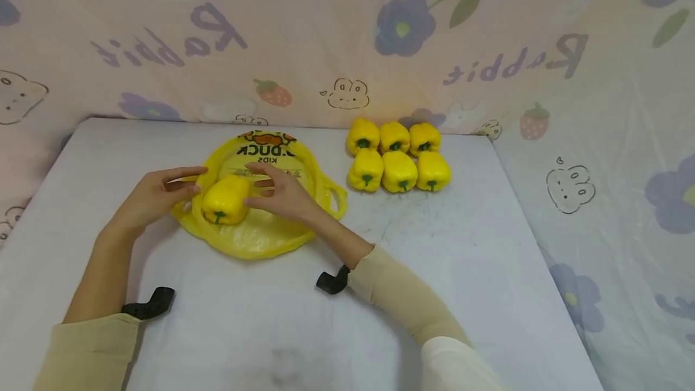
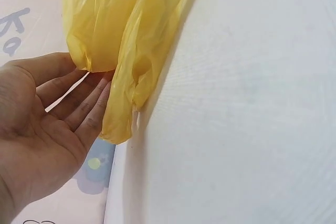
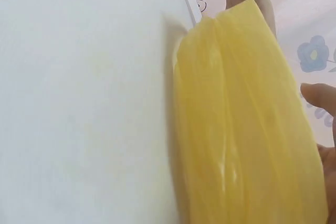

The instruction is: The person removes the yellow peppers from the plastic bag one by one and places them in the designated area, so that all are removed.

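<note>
A yellow plastic bag [image 1: 260, 246] with dark duck lettering stands on the table, its mouth spread wide and its rim folded outward. One yellow bell pepper [image 1: 225, 201] lies inside at the left, green stem toward the front. At the bag's left rim, my left hand [image 1: 154, 198] has its fingers extended, the tips right at the plastic; the left wrist view shows the fingers [image 2: 79, 103] partly behind a hanging bag handle [image 2: 123, 108]. My right hand [image 1: 282, 195] reaches over the bag, fingers spread, thumb tip right beside the pepper. In the right wrist view the bag wall hides most of that hand.
Several yellow bell peppers [image 1: 399, 171] stand in two rows at the back of the white table [image 1: 434, 282], right of the bag. Behind the table hangs a printed curtain [image 1: 326, 29]. Black camera mounts [image 1: 157, 303] stick out from both wrists.
</note>
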The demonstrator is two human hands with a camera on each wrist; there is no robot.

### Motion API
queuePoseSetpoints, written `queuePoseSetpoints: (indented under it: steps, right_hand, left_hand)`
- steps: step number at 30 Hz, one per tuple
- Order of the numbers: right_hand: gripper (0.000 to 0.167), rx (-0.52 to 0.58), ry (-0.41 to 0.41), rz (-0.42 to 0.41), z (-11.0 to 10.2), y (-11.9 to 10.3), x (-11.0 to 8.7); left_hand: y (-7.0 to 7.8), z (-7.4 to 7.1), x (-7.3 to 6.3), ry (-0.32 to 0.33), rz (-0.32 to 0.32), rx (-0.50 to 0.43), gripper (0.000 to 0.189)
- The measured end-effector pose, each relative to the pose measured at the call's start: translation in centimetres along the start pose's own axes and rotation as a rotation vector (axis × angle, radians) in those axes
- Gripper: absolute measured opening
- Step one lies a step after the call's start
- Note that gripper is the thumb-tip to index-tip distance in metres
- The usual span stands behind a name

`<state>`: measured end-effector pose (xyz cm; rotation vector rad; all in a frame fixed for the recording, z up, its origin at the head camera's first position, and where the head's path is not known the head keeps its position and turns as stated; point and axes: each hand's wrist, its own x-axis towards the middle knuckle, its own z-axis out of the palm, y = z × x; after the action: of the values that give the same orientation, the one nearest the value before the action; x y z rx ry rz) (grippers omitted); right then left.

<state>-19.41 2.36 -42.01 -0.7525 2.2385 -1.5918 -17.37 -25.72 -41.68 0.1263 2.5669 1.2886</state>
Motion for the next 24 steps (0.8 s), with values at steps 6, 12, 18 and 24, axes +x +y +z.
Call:
queuePoseSetpoints:
  steps: [6,12,18,24]
  right_hand:
    - [0.07,-0.033,-0.002,0.091,1.3,-0.4,0.9]
    - [0.07,-0.121,0.011,0.164,2.3,-0.4,1.1]
    - [0.072,-0.179,0.029,0.194,2.8,-0.5,1.2]
    - [0.084,-0.258,0.029,0.253,3.1,-0.9,1.3]
  left_hand:
    - [-0.3,-0.1,-0.4,0.002,0.003,-0.015,0.06]
    - [-0.5,0.4,-0.4,0.024,0.025,-0.017,0.058]
    - [-0.3,0.5,-0.2,0.018,0.02,-0.016,0.057]
    - [0.1,0.4,0.0,0.006,0.017,-0.025,0.056]
